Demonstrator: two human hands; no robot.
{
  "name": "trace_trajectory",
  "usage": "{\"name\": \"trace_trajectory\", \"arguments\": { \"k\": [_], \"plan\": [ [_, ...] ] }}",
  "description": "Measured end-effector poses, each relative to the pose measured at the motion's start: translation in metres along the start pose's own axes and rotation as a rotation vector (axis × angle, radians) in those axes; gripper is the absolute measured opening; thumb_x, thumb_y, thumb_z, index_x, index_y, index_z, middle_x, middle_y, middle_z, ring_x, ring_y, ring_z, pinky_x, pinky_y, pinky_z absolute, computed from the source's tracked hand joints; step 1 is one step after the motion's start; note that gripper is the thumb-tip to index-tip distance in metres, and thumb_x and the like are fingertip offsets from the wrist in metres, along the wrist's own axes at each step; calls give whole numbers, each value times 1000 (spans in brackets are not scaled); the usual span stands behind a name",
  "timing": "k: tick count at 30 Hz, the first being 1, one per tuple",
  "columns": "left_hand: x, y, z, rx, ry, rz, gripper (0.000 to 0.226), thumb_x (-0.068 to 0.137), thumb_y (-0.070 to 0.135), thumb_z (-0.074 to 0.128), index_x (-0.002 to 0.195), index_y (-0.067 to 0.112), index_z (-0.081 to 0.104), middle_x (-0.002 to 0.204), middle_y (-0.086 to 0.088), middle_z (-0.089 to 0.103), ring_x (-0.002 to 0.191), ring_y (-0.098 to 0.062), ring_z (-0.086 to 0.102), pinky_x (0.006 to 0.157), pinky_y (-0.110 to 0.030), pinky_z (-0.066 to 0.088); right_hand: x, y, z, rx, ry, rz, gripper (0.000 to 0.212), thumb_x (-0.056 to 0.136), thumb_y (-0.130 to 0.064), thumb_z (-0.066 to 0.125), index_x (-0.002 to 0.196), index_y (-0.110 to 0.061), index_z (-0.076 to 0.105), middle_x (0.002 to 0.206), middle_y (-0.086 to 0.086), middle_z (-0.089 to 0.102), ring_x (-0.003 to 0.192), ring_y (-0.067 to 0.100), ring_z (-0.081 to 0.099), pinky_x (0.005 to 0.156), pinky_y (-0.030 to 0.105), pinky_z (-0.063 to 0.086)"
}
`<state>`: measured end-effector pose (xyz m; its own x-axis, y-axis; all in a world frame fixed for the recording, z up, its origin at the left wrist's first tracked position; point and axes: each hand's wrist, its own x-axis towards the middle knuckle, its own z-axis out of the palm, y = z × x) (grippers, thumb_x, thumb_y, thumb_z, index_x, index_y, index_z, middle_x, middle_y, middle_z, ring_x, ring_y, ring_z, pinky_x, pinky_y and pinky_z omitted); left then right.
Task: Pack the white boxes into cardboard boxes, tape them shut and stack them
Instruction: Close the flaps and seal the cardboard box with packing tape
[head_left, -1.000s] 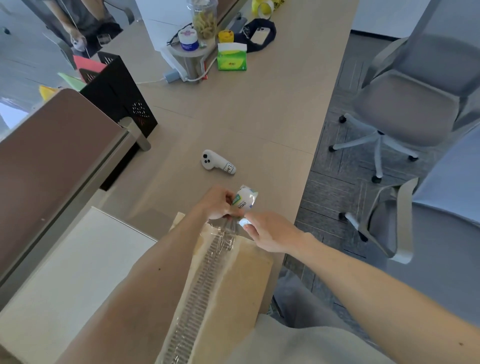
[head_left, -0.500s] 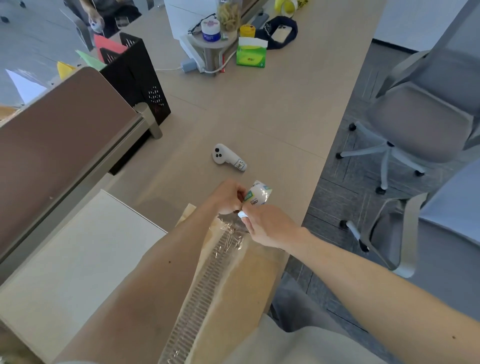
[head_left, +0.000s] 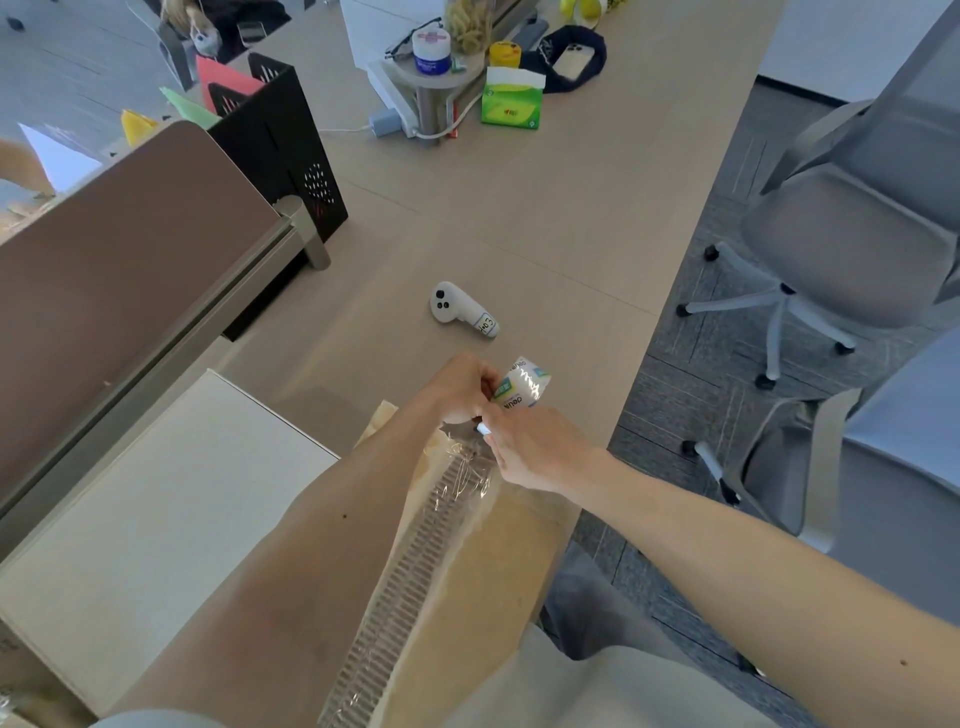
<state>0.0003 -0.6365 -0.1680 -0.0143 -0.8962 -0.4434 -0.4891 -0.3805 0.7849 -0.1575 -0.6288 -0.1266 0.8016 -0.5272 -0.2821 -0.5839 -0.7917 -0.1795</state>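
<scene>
While left hand (head_left: 457, 387) grips tape roll (head_left: 523, 382); right hand (head_left: 530, 452) pinches tape strip (head_left: 457, 486)

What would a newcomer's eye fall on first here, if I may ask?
The two hands meet mid-frame: the left hand grips a tape roll, the right hand close beside it, above a cardboard box with clear tape running along its top. Just beyond, a white controller lies alone on the desk; a white box sits at the left.

The single head-worn view looks forward and down from close above the cardboard box (head_left: 519, 551), along the table (head_left: 519, 218) beyond it, office chair (head_left: 857, 249) to its right.
</scene>
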Motion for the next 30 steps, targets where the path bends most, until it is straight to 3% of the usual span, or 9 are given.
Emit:
{"name": "trace_trajectory", "arguments": {
  "k": [4,7,10,13,17,22,26,30],
  "plan": [
    [1,0,2,7,-9,12,32,62,-18,67,63,14,68,55,1,57,50,-6,48,48,-18,40,-5,3,2,-41,4,-32,49,96,-18,48,142,-10,34,102,8,67,74,29,63,55,34,34],
    [2,-2,2,-27,-21,21,16,66,-8,80,72,4,71,62,-4,64,55,-11,56,57,-26,48,-11,11,6,-11,-28,1,44,92,-17,52,135,-11,44,90,5,62,69,25,58,54,33,37],
    [6,-6,3,-181,88,-26,38,64,10,92,87,-8,68,73,-13,65,65,-22,63,68,-39,57,-21,21,7,-9,-121,6,28,92,-13,51,119,-7,52,78,3,57,75,28,59,60,33,36],
    [10,-8,4,-250,109,-34,41,62,14,94,88,-5,69,75,-14,64,69,-25,63,74,-48,59,-32,31,9,40,-138,26,28,94,-12,50,121,-5,51,96,13,67,88,33,64,64,32,33],
    [6,-1,5,-213,104,-43,20,72,6,88,79,8,69,70,-7,61,62,-15,55,65,-30,52,-33,51,19,153,-171,149,20,98,-17,47,115,-8,50,103,13,65,93,34,62,66,31,32],
    [9,-4,6,-190,131,-46,21,77,5,83,79,19,68,75,-2,62,65,-11,52,63,-16,45,-11,79,40,251,-281,214,12,99,-16,47,106,-9,55,98,5,42,85,33,55,73,35,42],
    [15,-9,7,-168,162,-108,26,82,5,78,75,25,63,61,10,54,52,2,46,57,-12,38,15,90,50,283,-338,169,28,96,-14,52,124,-10,55,116,14,55,108,35,57,77,34,41],
    [20,-14,9,-120,215,-154,26,84,10,78,75,29,62,56,17,48,49,2,41,56,-13,33,34,100,59,351,-322,224,32,94,-14,57,124,-12,47,116,18,59,101,37,59,81,39,46]
  ]
}}
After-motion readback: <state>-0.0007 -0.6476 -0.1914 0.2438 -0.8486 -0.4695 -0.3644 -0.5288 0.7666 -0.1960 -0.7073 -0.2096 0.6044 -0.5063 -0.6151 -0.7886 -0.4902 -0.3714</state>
